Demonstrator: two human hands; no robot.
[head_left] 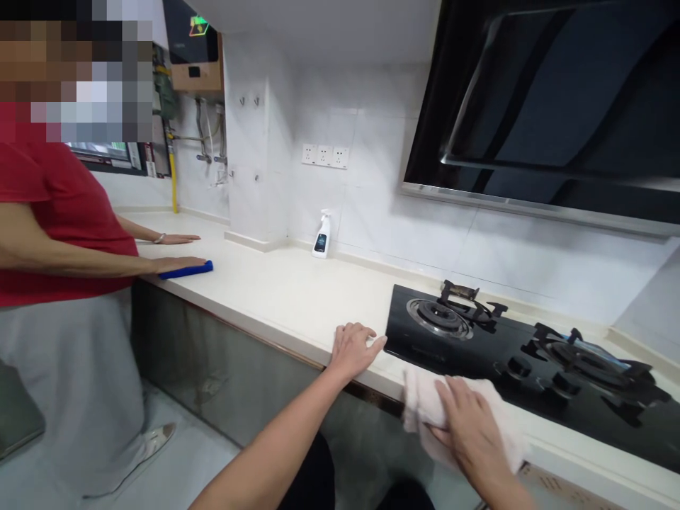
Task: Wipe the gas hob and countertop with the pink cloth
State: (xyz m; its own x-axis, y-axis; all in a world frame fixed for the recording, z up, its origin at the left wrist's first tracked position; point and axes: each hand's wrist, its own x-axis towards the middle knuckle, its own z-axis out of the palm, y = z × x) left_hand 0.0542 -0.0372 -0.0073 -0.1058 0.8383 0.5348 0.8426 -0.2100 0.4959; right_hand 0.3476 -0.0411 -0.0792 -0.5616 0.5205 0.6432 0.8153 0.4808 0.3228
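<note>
My left hand [353, 348] rests on the front edge of the cream countertop [276, 290], fingers curled over it and holding nothing, just left of the black glass gas hob [478, 358]. My right hand [467, 428] lies flat on a white cloth [425, 404], pressing it against the counter's front edge below the hob's near side. The hob has two burners with black pan supports [467, 304] and two knobs [518, 367].
A person in a red top and grey skirt [58, 212] stands at the left, one hand on a blue cloth [187, 270] on the counter. A white spray bottle [321, 236] stands by the tiled wall. A black range hood [552, 106] hangs above the hob.
</note>
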